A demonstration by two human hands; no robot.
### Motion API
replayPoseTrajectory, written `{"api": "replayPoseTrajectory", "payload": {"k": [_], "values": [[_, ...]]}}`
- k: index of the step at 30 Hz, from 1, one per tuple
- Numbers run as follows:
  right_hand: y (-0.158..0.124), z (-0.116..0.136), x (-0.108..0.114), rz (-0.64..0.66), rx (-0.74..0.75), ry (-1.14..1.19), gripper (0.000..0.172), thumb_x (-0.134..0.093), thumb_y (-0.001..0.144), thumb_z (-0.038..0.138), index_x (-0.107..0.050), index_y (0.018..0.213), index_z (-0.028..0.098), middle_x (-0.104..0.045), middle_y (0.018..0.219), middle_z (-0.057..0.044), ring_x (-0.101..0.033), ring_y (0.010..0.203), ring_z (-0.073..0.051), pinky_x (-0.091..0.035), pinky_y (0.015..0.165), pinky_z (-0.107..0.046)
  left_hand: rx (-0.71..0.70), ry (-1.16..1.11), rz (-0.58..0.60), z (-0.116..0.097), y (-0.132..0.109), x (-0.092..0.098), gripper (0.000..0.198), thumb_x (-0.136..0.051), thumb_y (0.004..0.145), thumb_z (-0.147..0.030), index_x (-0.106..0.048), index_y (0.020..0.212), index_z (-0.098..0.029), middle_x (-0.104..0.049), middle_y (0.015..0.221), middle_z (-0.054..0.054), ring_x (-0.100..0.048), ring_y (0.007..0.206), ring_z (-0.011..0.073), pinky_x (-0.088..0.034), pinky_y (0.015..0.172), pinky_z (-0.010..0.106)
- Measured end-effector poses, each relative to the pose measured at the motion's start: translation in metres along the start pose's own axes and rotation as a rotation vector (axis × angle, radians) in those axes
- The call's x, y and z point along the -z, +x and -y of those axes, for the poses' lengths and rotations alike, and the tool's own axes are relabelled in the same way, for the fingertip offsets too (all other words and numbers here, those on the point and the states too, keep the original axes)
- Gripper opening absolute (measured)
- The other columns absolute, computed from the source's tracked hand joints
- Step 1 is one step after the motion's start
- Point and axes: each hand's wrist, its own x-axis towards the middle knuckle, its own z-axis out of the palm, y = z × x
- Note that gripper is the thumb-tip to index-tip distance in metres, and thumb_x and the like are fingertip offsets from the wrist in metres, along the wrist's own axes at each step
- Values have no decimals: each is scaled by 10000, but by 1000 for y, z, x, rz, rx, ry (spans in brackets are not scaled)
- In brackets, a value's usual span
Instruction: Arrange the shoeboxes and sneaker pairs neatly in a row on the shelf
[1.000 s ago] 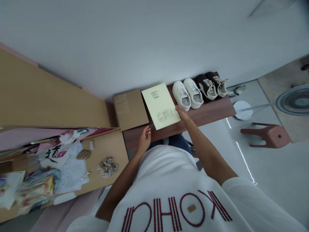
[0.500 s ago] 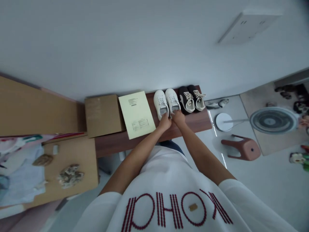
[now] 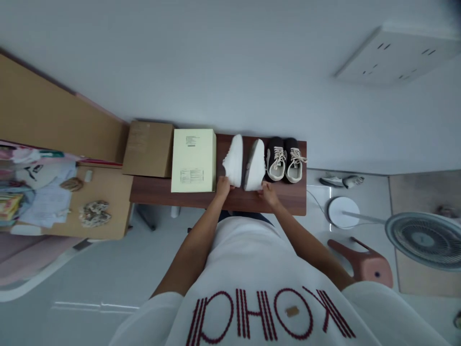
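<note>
Two white sneakers are tipped over the dark wooden bench top, toes toward the wall, their laces facing outward and away from each other. My left hand (image 3: 223,187) is closed on the heel end of the left white sneaker (image 3: 235,162). At the heel of the right white sneaker (image 3: 255,166), my right hand (image 3: 269,193) pinches the edge with its fingers. Beside that one stands a pair of black sneakers (image 3: 276,158) with cream laces, upright. Whether the white pair touches the bench, I cannot tell.
A pale yellow box (image 3: 193,161) and a brown cardboard box (image 3: 148,149) share the wooden bench (image 3: 288,199). To the left is a desk (image 3: 108,192) with papers. A fan (image 3: 423,239), a pink stool (image 3: 372,266) and grey shoes (image 3: 342,181) are on the right.
The white sneakers, earlier side by side and upright, are now apart and turned onto their sides. My hands have moved away from each other with them. The view has shifted.
</note>
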Motion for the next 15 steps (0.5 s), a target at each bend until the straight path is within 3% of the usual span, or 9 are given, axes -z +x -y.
{"api": "replayPoseTrajectory", "payload": {"k": [3,6,8,11,13,15], "values": [[-16,-14,18,-48,64,-91,462,-464,945,579,-607,1210,229,-710,1066,-91,-696,925,-262,-588,927,-504,-92,131,-168,-3,-8,-1,513,-534,884,-121,-493,1392,-58,-567,1448,269,-608,1348,327,-505,1118,475],[-24,-21,53,-225,224,-207,469,-465,954,526,-611,1269,210,-683,1230,-144,-664,1089,-284,-547,1013,-507,-393,285,-248,-11,-30,-8,696,-580,833,-86,-412,1509,-66,-397,1603,268,-402,1527,352,-353,1258,495],[-17,-21,77,-376,290,-317,475,-474,957,468,-605,1314,183,-629,1343,-188,-615,1209,-310,-512,1057,-529,-593,314,-128,-17,-47,-28,646,-542,874,-99,-448,1513,-124,-464,1560,218,-430,1508,314,-368,1254,466],[12,-13,100,-443,318,-558,480,-525,927,359,-614,1337,126,-550,1467,-243,-516,1363,-351,-408,1147,-571,-778,404,299,-29,-64,-85,508,-503,927,-124,-566,1425,-203,-580,1461,154,-554,1395,266,-437,1199,418],[37,-6,108,-334,325,-697,439,-549,907,320,-662,1273,103,-594,1427,-255,-506,1369,-364,-363,1170,-580,-730,511,445,-39,-64,-128,472,-544,924,-128,-596,1388,-196,-548,1510,166,-595,1351,301,-457,1167,448],[58,-1,117,-225,316,-754,371,-533,915,313,-713,1158,98,-685,1278,-248,-543,1321,-362,-354,1169,-576,-572,612,437,-49,-57,-161,383,-573,920,-122,-647,1294,-151,-576,1465,211,-625,1307,356,-464,1136,488]]}}
